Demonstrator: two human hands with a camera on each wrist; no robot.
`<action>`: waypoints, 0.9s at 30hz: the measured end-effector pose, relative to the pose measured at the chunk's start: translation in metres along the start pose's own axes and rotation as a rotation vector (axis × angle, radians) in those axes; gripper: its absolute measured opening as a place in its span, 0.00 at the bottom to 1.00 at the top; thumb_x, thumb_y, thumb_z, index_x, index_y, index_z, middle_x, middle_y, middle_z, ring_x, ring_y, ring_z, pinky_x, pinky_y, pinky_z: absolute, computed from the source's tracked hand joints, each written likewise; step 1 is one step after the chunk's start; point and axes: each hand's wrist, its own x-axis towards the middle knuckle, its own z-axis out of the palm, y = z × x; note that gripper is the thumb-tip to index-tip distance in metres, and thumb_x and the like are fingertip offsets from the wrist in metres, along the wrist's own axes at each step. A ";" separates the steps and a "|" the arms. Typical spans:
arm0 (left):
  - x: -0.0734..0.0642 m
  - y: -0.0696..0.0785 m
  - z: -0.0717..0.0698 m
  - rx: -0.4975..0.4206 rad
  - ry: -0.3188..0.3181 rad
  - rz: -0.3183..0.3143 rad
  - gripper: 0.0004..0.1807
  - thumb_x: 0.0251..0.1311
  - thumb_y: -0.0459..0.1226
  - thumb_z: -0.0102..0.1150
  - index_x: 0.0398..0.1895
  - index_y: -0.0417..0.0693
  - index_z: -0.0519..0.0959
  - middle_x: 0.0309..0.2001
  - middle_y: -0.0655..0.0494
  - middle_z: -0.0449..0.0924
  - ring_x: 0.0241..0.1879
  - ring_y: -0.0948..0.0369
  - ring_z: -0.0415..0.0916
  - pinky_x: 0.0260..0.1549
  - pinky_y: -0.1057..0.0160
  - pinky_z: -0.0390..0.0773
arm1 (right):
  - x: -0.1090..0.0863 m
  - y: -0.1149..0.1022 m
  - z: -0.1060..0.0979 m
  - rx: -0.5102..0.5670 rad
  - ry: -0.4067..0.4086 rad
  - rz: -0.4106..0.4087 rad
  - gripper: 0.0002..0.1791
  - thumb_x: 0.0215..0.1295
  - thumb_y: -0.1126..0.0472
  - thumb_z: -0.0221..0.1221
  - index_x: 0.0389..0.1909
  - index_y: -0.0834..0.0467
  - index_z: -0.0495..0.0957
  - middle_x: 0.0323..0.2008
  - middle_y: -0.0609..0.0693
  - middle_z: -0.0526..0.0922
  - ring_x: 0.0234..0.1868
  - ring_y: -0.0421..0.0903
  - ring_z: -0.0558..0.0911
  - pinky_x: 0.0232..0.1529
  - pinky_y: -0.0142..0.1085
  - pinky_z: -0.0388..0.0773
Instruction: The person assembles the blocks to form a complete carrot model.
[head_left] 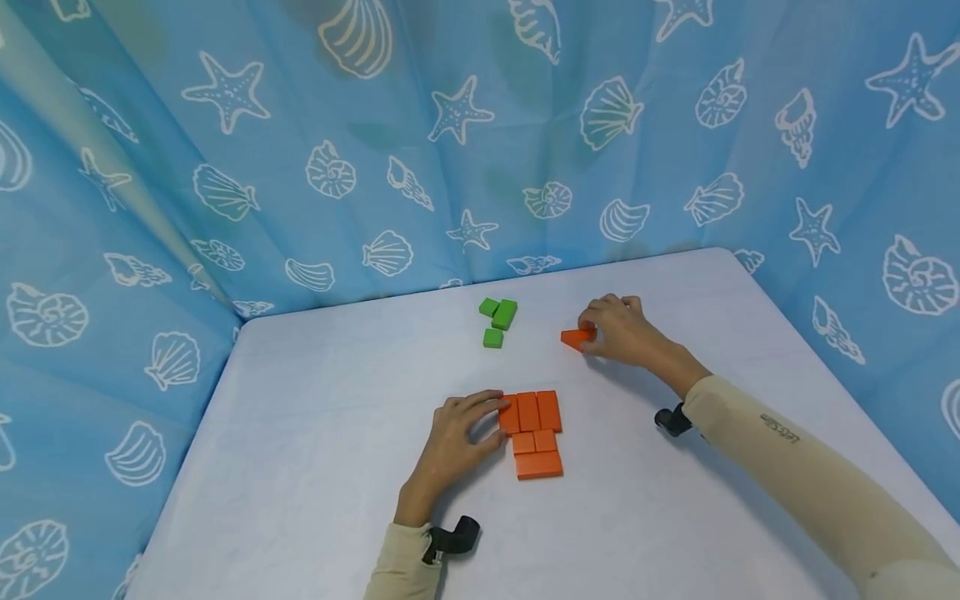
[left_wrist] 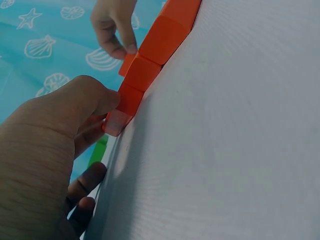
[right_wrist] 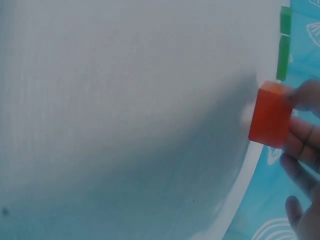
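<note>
On the white table lies a flat group of orange blocks: three long ones (head_left: 528, 412) side by side, two small ones (head_left: 535, 442) nearer me, and a wide one (head_left: 538, 465) nearest. My left hand (head_left: 459, 437) has its thumb and index finger around the leftmost long block (head_left: 509, 414), at its two ends; in the left wrist view the thumb presses an orange side (left_wrist: 131, 100). Farther back and to the right, my right hand (head_left: 621, 332) pinches another orange block (head_left: 575, 338) between thumb and fingers. The right wrist view shows this block (right_wrist: 271, 116) tilted, with fingers along one side.
Three green blocks (head_left: 505, 314) lie near the table's back edge, left of my right hand. A blue curtain (head_left: 465, 167) with white shells and starfish hangs behind and beside the white table (head_left: 315, 433). Black wrist cameras (head_left: 456, 537) sit on both wrists.
</note>
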 end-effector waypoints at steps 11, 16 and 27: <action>0.001 0.000 -0.001 0.003 -0.008 -0.003 0.24 0.62 0.44 0.65 0.62 0.57 0.80 0.66 0.61 0.73 0.56 0.55 0.69 0.53 0.48 0.64 | -0.021 -0.021 -0.012 0.023 0.035 -0.001 0.14 0.54 0.54 0.72 0.35 0.57 0.81 0.30 0.48 0.76 0.42 0.51 0.72 0.53 0.58 0.56; 0.002 0.000 -0.001 -0.001 -0.012 0.004 0.24 0.63 0.44 0.64 0.63 0.56 0.80 0.66 0.61 0.73 0.56 0.55 0.69 0.53 0.48 0.64 | -0.041 -0.037 -0.023 0.057 0.061 -0.064 0.14 0.52 0.55 0.72 0.36 0.55 0.81 0.32 0.46 0.77 0.46 0.50 0.73 0.56 0.60 0.55; 0.002 -0.003 0.001 -0.004 -0.008 0.008 0.24 0.63 0.45 0.64 0.63 0.57 0.80 0.66 0.63 0.73 0.56 0.55 0.69 0.54 0.47 0.64 | -0.081 -0.075 -0.030 0.084 0.110 -0.214 0.12 0.52 0.56 0.72 0.35 0.50 0.81 0.34 0.40 0.77 0.49 0.45 0.73 0.58 0.59 0.57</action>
